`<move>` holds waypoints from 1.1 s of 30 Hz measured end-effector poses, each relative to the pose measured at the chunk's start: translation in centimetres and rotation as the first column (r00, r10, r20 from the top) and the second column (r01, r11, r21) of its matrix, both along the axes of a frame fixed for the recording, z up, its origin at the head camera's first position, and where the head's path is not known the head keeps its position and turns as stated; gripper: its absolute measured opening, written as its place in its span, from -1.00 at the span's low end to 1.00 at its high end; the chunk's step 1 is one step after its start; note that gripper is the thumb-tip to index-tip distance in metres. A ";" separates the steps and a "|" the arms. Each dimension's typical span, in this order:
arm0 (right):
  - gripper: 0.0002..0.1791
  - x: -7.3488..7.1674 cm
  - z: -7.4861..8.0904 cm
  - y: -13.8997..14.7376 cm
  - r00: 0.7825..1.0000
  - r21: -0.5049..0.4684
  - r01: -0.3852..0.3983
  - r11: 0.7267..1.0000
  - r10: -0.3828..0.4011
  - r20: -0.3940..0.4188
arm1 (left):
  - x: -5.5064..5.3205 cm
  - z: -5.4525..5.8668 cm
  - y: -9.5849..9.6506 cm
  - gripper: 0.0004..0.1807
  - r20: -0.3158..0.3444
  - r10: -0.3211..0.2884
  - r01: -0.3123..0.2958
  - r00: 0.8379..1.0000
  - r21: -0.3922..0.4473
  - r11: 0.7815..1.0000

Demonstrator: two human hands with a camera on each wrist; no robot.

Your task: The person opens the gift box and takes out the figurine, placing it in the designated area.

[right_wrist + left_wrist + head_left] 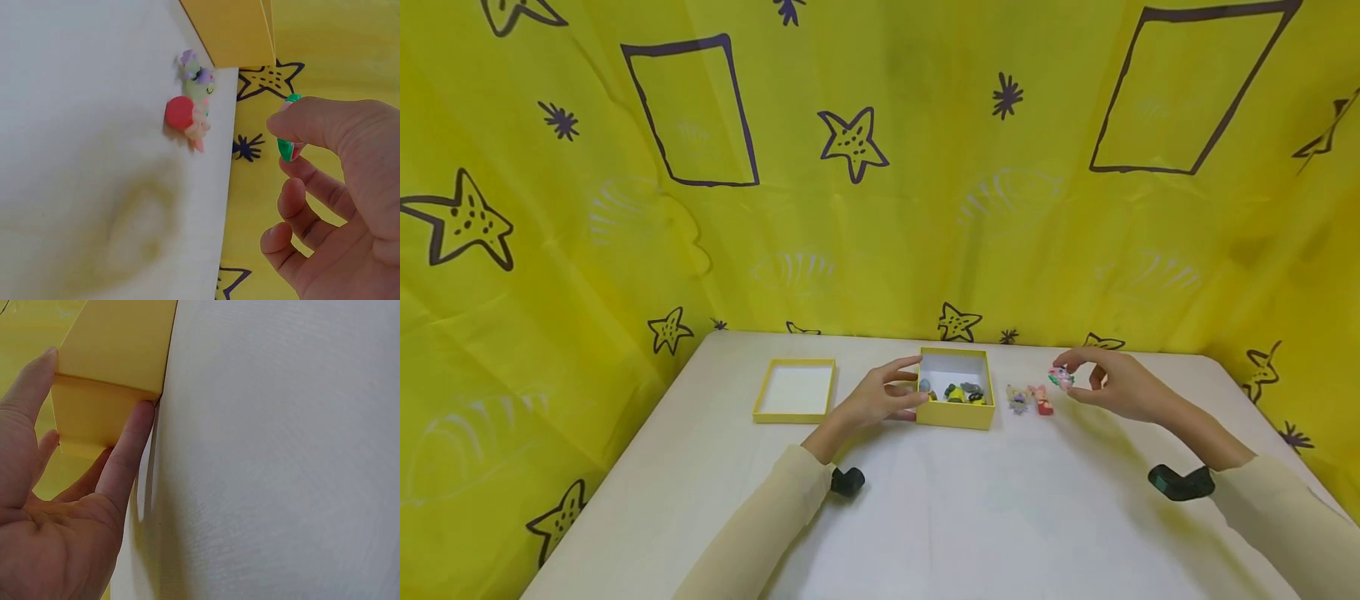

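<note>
My left hand rests its fairly straight, spread fingers against the left side of an open yellow box. In the left wrist view the fingertips touch the outer walls of the box. Several small toy figures, some yellow and black, some grey, lie inside on the white bottom. Off to the right, my right hand pinches a small pink, white and green toy figurine between thumb and fingers, above the table. Its green part shows in the right wrist view, the rest mostly hidden by the thumb.
Between the box and my right hand, a purple-and-green figurine lies beside a red-and-pink one. Left of my left hand sits a yellow-rimmed white lid. A white-covered table meets a yellow curtain at the back.
</note>
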State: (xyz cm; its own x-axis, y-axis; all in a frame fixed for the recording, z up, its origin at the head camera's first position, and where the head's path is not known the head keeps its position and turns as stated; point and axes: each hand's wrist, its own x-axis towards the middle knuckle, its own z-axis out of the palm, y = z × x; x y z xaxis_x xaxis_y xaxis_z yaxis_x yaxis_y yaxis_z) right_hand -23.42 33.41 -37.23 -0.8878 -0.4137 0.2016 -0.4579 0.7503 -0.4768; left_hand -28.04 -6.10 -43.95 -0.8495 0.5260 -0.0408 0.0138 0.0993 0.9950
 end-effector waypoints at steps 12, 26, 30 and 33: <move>-0.62 0.5 -1.6 1.7 0.998 -0.023 -0.006 1.000 0.004 -0.061 | -0.2 -0.1 0.0 -0.15 0.011 0.016 -0.016 1.000 -0.015 1.000; -0.65 0.0 -3.2 2.4 0.999 -0.015 0.033 0.999 -0.033 0.033 | -0.2 -0.1 0.0 -0.16 -0.005 0.028 -0.028 1.000 -0.044 0.999; -0.63 -0.3 -3.9 2.5 0.997 -0.016 0.052 0.999 -0.051 0.065 | 0.0 0.0 0.0 -0.15 -0.007 0.021 -0.021 1.000 -0.049 0.999; -0.64 -0.5 -4.4 2.5 0.995 -0.019 0.060 0.998 -0.058 0.085 | -0.1 0.0 0.0 -0.15 -0.007 0.017 -0.017 1.000 -0.044 0.999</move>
State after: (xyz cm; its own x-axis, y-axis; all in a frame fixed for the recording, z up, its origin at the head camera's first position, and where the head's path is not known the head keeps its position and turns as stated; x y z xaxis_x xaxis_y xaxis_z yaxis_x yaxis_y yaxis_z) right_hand -23.91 35.90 -41.62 -0.9249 -0.3560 0.1332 -0.3701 0.7640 -0.5285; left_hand -28.09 -6.05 -43.91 -0.8587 0.5092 -0.0579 0.0182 0.1433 0.9895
